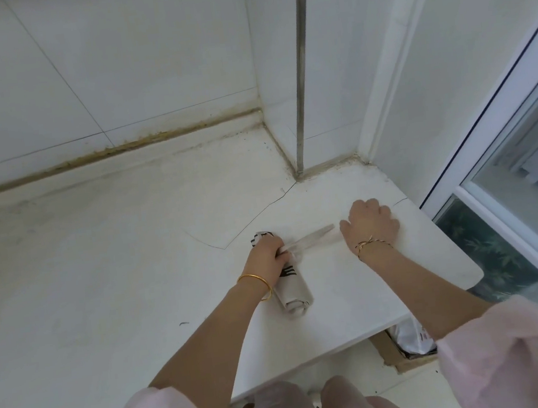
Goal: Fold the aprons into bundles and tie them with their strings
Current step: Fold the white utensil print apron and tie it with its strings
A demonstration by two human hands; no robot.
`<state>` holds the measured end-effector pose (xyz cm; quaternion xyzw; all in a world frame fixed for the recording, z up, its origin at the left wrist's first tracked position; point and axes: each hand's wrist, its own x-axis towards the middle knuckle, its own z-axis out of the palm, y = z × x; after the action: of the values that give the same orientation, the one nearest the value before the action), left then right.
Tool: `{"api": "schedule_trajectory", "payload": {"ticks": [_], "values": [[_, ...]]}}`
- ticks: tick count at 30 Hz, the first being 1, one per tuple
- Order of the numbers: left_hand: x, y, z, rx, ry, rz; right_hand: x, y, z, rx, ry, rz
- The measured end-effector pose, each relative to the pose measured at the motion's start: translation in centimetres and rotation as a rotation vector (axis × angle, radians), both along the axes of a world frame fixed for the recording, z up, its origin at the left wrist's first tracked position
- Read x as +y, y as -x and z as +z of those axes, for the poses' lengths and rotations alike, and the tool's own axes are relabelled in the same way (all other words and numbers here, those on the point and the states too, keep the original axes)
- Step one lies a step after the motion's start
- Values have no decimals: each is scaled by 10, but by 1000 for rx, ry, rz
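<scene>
Left hand (268,257), frame centre, clamped over rolled apron (293,290), pinning string (311,237) start. Right hand (372,225), right of centre, fist curled on string's far end; strip taut between hands. Apron lay on white counter (132,253). Judged: light, soft roll, prone to unrolling; string limp, flat. Best grip mid-roll.
</scene>
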<state>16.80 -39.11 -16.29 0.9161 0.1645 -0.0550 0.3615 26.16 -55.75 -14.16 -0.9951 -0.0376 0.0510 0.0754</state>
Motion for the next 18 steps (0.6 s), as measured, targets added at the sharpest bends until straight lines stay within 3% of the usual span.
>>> {"api": "schedule_trajectory", "payload": {"ticks": [3, 5, 8, 13, 16, 18], "values": [[2, 0, 1, -13, 18, -2, 12, 16, 1, -101, 168, 296], [3, 1, 1, -23, 24, -3, 21, 23, -3, 68, -41, 446], [4, 2, 0, -44, 49, -5, 35, 38, -10, 455, -524, 391], [10, 5, -3, -161, -2, -5, 41, 41, -19, 614, -739, 254], [10, 12, -7, -299, -280, 72, 41, 40, -19, 600, -715, 261], [12, 20, -6, -295, -495, 87, 40, 39, -20, 581, -691, 257]]}}
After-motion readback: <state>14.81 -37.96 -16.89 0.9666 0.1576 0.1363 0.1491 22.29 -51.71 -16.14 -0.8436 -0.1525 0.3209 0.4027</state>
